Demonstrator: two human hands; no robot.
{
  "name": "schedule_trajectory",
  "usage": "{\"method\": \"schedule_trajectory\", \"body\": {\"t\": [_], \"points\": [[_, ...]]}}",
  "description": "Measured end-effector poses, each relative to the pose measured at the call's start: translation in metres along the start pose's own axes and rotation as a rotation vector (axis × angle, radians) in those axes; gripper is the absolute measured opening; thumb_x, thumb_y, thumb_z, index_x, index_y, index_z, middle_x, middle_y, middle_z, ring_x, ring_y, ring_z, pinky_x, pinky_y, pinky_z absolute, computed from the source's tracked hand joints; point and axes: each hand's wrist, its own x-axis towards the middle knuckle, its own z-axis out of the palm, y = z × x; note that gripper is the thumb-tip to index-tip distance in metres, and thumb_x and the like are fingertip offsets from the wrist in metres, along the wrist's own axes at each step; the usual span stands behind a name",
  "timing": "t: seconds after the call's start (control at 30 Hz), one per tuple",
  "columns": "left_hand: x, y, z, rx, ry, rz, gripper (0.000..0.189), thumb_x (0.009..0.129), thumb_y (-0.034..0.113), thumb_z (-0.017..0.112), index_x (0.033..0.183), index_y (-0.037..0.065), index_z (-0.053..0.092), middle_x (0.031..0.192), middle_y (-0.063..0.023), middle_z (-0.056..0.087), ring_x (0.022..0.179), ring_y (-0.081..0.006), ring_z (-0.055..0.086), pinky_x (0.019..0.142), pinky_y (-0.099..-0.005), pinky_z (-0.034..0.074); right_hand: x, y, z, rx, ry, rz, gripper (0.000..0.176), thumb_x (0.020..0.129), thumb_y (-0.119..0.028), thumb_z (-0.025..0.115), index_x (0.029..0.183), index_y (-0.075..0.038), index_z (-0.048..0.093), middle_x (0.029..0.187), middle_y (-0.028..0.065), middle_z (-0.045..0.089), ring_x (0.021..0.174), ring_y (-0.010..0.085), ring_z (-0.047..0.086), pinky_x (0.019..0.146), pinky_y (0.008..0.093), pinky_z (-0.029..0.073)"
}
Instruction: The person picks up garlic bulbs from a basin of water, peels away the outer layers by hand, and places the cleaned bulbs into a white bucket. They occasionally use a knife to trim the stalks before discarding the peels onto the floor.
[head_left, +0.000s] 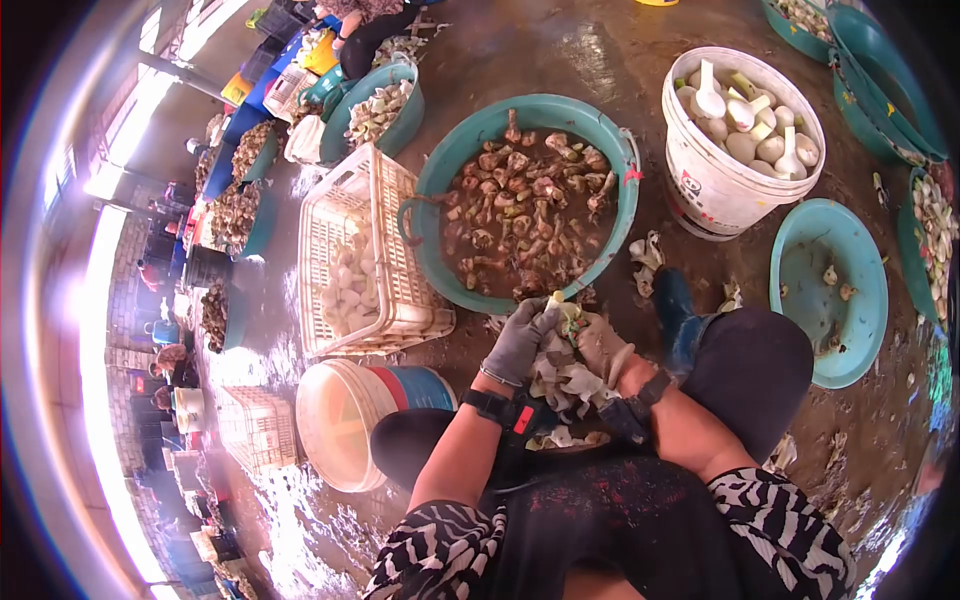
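Both hands are gloved and meet over the lap. The left hand [520, 340] has its fingers closed around a pale shoot [558, 308]. The right hand [601, 345] grips the same piece from the other side, fingers curled. The shoot sits between the two hands, just at the near rim of the large teal basin [628, 205] of brown, unpeeled pieces. Peeled husks [565, 388] lie in the lap. A white bucket [715, 185] of peeled pieces stands on the wet floor to the right.

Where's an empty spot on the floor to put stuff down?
Bare wet floor lies beyond the big basin, beside the white bucket. The small basin is nearly empty. Crowded where the crate meets the big basin.
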Motion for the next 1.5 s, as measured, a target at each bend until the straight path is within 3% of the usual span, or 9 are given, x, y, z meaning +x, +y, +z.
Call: {"method": "schedule_trajectory", "body": {"t": [0.17,0.33,0.57,0.7,0.97,1.13,1.27,1.43,1.5], "points": [[0.014,-0.013,-0.013,-0.535,0.029,-0.018,0.024,0.094,0.015,0.05,0.112,0.0,0.049,0.106,-0.0126,0.058,0.098,-0.0231,0.059,0.084,-0.0352,0.051,0.014,-0.02,-0.006,0.232,0.045,0.236,0.023,0.092,-0.011,0.051,0.111,-0.001,0.055,0.099,0.0037,0.062,0.086,0.0116,0.058,0.075,0.0271,0.048],[0.015,0.013,-0.036,-0.551,0.018,0.134,0.025,0.092,0.013,0.051,0.114,0.002,0.049,0.108,-0.0127,0.058,0.102,-0.0265,0.057,0.089,-0.04,0.049,0.03,0.025,-0.027,-0.568,0.273,0.327,0.027,0.077,-0.019,0.062,0.1,-0.003,0.06,0.102,0.0229,0.061,0.087,0.0327,0.061,0.078,0.039,0.049],[0.023,0.072,-0.085,-0.111,0.3,0.311,0.026,0.09,0.0,0.047,0.115,-0.003,0.051,0.107,-0.0133,0.061,0.098,-0.0234,0.061,0.088,-0.0343,0.05,0.033,0.01,0.018,-1.317,0.119,0.275,0.037,0.073,-0.025,0.067,0.104,-0.007,0.059,0.115,0.0157,0.056,0.114,0.0329,0.049,0.089,0.0438,0.043],[0.041,0.054,-0.067,-0.056,0.334,0.25,0.026,0.09,0.009,0.053,0.114,-0.001,0.052,0.107,-0.01,0.061,0.097,-0.0203,0.06,0.084,-0.0298,0.05,0.056,0.038,0.006,0.058,0.166,0.143,0.032,0.076,0.005,0.051,0.107,-0.004,0.058,0.102,0.0049,0.061,0.089,0.0144,0.058,0.08,0.0303,0.048],[0.077,0.097,-0.161,-0.228,0.312,0.535,0.038,0.09,0.035,0.053,0.107,0.001,0.053,0.109,-0.0127,0.056,0.101,-0.0243,0.056,0.084,-0.0357,0.051,0.05,0.054,0.0,-0.168,0.335,0.11,0.022,0.079,0.01,0.045,0.093,-0.001,0.057,0.085,-0.0021,0.055,0.076,0.0058,0.05,0.067,0.023,0.045],[0.194,-0.002,-0.157,1.287,0.268,0.029,0.054,0.079,0.03,0.065,0.121,0.0,0.05,0.11,-0.0213,0.061,0.099,-0.0335,0.06,0.082,-0.0385,0.049,0.047,0.058,0.003,-0.085,0.296,0.169,0.017,0.082,0.004,0.052,0.098,0.002,0.058,0.081,-0.0007,0.057,0.07,0.0078,0.051,0.061,0.0256,0.045],[0.217,-0.002,-0.134,1.44,0.167,-0.292,0.062,0.072,0.04,0.067,0.117,0.0,0.054,0.116,-0.0238,0.058,0.109,-0.0365,0.056,0.09,-0.0382,0.045,0.048,0.042,-0.003,-0.265,0.279,0.339,0.027,0.077,0.0,0.055,0.103,0.001,0.059,0.081,0.0032,0.06,0.067,0.0101,0.051,0.062,0.0259,0.044],[0.183,0.028,-0.136,1.03,0.119,-0.152,0.046,0.079,0.03,0.068,0.112,0.0,0.055,0.099,-0.0152,0.065,0.087,-0.0264,0.064,0.071,-0.0372,0.052,0.053,0.043,-0.003,-0.33,0.353,0.202,0.032,0.07,-0.012,0.056,0.101,-0.005,0.061,0.084,0.0195,0.063,0.078,0.0369,0.059,0.071,0.0389,0.046],[0.149,0.046,-0.132,0.448,0.161,-0.155,0.039,0.082,0.024,0.067,0.112,0.002,0.054,0.096,-0.0102,0.065,0.084,-0.0229,0.064,0.065,-0.0363,0.053,0.052,0.052,-0.007,-0.09,0.386,0.1,0.024,0.079,-0.013,0.055,0.101,-0.003,0.06,0.08,0.0123,0.063,0.071,0.0271,0.059,0.065,0.0344,0.047]]}}
